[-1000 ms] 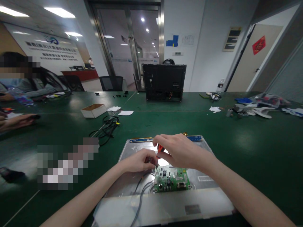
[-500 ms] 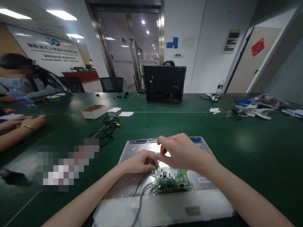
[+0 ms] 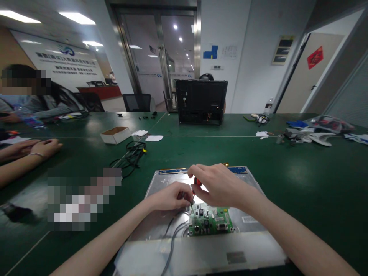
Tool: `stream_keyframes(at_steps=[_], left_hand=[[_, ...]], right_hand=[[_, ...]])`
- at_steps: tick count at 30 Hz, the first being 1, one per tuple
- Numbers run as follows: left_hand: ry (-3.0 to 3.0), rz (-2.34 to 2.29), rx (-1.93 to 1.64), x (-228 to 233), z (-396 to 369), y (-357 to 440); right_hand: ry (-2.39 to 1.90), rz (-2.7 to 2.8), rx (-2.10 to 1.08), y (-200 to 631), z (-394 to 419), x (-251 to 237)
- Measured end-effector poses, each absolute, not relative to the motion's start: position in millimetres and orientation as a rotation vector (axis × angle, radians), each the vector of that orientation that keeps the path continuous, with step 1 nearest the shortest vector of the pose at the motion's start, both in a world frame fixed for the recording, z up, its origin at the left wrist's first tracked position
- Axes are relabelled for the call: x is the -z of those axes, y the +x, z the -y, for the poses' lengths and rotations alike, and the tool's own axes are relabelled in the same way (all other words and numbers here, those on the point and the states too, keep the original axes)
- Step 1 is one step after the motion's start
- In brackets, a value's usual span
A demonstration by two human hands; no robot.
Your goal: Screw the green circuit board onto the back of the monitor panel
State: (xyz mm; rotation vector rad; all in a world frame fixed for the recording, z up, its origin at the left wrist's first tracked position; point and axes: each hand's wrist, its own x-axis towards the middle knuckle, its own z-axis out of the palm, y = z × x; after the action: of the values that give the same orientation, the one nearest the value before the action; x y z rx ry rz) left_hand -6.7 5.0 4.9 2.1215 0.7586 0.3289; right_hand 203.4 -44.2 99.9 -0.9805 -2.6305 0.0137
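My right hand is closed around the red-orange and black handle of a screwdriver, whose shaft points down at the upper left corner of a green circuit board. Beside the shaft, my left hand has its fingertips pinched together near that same corner; whatever lies between them is hidden. The board rests on the silver metal back of a display panel lying flat before me. Grey cables run from the board's left side toward the front edge. A narrow blue board strip lines the panel's far edge.
Black cables lie coiled left of the panel, near a white open box and papers. Across the green table stands a black monitor casing. Another person's hands rest at the left. Assorted parts lie far right.
My right hand's fingers have shifted slightly around the screwdriver handle. My left hand stays at the board's corner, and the whole view has moved a little.
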Motion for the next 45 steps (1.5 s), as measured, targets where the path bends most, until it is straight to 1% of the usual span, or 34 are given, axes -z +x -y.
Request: stream_keyframes(at_steps=[7, 12, 17, 23, 27, 34, 42, 45], left_hand=[[2.113, -0.785, -0.339, -2, -4, -8], [2.167, -0.787, -0.337, 5, -6, -10], [2.234, -0.835, -0.307, 9, -8, -12], [2.254, -0.867, -0.256, 7, -7, -12], [2.264, -0.879, -0.252, 4, -6, -11], [2.185, -0.835, -0.3, 2, -7, -9], [2.081, -0.747, -0.31, -6, -4, -4], [2.088, -0.765, -0.317, -6, -4, -5]], right_hand=[[-1.029, 2.639, 0.079, 202, 44, -100], [-0.955, 2.631, 0.13, 200, 48, -95], [-0.871, 2.619, 0.085, 197, 55, -95], [-0.87, 2.664, 0.013, 198, 57, -98], [-0.894, 2.662, 0.023, 199, 56, -99], [-0.973, 2.627, 0.163, 196, 56, -97], [-1.236, 2.597, 0.051, 197, 47, -99], [-1.218, 2.573, 0.045, 198, 49, -99]])
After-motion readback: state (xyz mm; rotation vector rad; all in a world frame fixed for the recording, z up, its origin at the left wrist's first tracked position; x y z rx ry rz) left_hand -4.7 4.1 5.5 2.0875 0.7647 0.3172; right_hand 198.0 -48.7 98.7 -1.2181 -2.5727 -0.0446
